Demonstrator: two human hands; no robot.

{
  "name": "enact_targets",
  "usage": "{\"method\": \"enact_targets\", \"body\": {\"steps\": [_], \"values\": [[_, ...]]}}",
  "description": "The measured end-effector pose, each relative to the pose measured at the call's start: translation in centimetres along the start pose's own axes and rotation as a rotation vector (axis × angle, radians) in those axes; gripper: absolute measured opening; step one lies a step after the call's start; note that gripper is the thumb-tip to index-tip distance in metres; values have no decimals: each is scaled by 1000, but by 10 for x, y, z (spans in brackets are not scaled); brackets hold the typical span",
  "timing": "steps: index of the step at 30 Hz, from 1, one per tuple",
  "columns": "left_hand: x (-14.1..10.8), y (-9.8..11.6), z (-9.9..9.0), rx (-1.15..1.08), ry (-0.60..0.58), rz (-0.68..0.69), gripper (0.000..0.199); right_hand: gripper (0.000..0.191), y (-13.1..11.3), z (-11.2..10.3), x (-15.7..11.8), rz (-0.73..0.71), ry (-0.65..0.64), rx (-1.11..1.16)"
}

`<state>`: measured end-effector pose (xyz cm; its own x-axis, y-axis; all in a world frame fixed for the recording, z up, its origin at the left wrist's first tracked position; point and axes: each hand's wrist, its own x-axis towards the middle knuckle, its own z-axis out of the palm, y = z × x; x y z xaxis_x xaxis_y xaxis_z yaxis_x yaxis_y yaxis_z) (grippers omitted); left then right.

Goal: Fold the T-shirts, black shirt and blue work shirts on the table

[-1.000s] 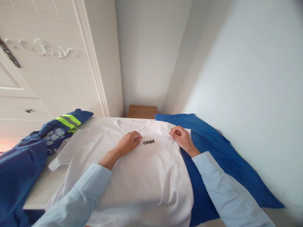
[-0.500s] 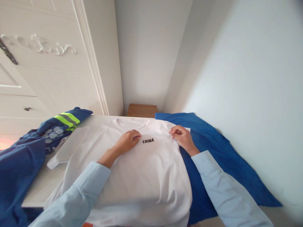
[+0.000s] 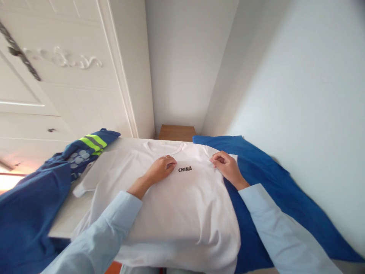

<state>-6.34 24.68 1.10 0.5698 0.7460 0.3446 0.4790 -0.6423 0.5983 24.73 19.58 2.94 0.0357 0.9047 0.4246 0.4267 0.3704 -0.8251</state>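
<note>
White T-shirt [image 3: 173, 213] lying spread on white tabletop [image 3: 64, 220], hem hanging past near edge. Left hand [image 3: 161, 169] resting half-curled on chest, just beside black CHINA lettering [image 3: 185, 169]; whether gripping fabric, cannot tell. Right hand [image 3: 227, 168] pinching bunched fabric near sleeve, thumb and fingertips together. Navy garment [image 3: 34, 209] with yellow-green stripes lying at left; blue cloth [image 3: 265, 179] lying partly under shirt at right. Beyond, wooden piece [image 3: 176, 133] standing; white wardrobe [image 3: 82, 104] standing left, drawer [image 3: 31, 127] sitting closed, contents hidden.
</note>
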Motion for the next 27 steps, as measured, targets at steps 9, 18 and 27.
{"method": "enact_targets", "body": {"steps": [9,18,27], "values": [[1,-3,2,10,8,19,20,40,-1,0,0,-4,-27,-39],[0,0,0,19,-2,8,20,43,-3,1,-1,-18,-51,-50],[0,3,-2,-25,44,-33,37,40,-3,0,-2,-20,-54,-81]]}}
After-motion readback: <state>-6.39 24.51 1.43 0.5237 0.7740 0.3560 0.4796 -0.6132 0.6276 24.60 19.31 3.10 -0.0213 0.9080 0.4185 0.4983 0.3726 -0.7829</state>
